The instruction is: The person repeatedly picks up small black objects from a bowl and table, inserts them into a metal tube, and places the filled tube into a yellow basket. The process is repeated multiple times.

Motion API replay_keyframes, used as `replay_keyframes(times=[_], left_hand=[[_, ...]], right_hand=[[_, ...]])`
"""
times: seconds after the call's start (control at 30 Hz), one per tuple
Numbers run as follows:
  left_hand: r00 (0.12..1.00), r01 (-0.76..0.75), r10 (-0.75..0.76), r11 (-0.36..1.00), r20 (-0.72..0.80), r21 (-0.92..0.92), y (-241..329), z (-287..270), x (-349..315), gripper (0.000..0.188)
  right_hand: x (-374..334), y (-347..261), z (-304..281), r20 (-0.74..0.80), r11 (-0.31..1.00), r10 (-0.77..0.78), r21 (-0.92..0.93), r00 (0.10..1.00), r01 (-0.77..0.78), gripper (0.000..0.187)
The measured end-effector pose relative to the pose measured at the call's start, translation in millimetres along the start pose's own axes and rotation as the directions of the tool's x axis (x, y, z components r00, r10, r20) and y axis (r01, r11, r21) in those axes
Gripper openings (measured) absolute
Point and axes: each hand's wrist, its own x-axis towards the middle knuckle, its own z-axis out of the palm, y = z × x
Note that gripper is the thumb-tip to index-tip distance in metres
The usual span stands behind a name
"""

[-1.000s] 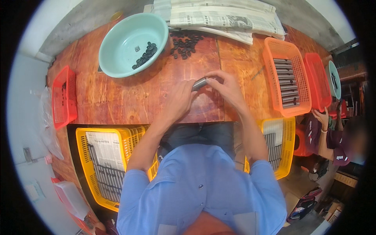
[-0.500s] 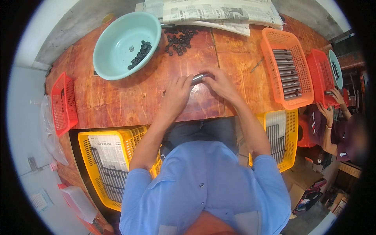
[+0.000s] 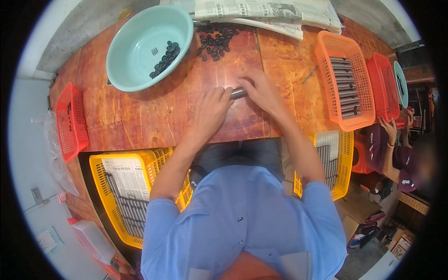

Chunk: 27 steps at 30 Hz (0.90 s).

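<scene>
My left hand (image 3: 210,108) is closed round a short metal tube (image 3: 239,94) above the near middle of the wooden table. The tube's right end meets the palm side of my right hand (image 3: 263,93). That hand's fingers reach loosely forward, slightly blurred, and its thumb is apart from them; it does not wrap the tube. Whatever lies at the tube's right end is hidden by the palm. Beyond my hands, a heap of small black caps (image 3: 215,43) rests on the table. More caps (image 3: 165,59) lie inside a pale green basin (image 3: 125,60).
An orange basket (image 3: 368,93) with rows of metal tubes stands at the right, beside a red basket (image 3: 383,77). Another red basket (image 3: 77,140) is far left. Newspapers (image 3: 261,11) lie at the back. Yellow crates (image 3: 98,165) flank me below; a co-worker's hand (image 3: 387,128) shows at right.
My right hand's fingers have loosened from the tube's end and stretched forward, with the palm against it now. My left hand keeps hold. The view has shifted slightly.
</scene>
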Motion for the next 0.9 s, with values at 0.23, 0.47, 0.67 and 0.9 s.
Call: replay_keyframes(times=[0.23,0.47,0.67,0.9], left_hand=[[0.998,0.012,-0.013,1.000,0.068,0.010,-4,-1,3,0.034],[1.000,0.022,-0.023,0.993,-0.004,-0.117,-9,2,-1,0.039],[0.999,0.045,-0.046,0.992,-0.003,-0.116,-8,7,-3,0.042],[0.998,0.054,-0.053,0.994,0.016,-0.093,-9,15,-13,0.043]], right_hand=[[46,3,50,-0.130,0.953,-0.039,-0.303,0.991,-0.002,0.020],[43,-2,53,-0.207,0.929,-0.107,-0.370,0.972,0.023,0.019],[39,-6,50,-0.176,0.931,-0.073,-0.365,0.982,0.004,0.015],[33,-5,54,-0.197,0.933,-0.067,-0.359,0.978,-0.008,0.015]])
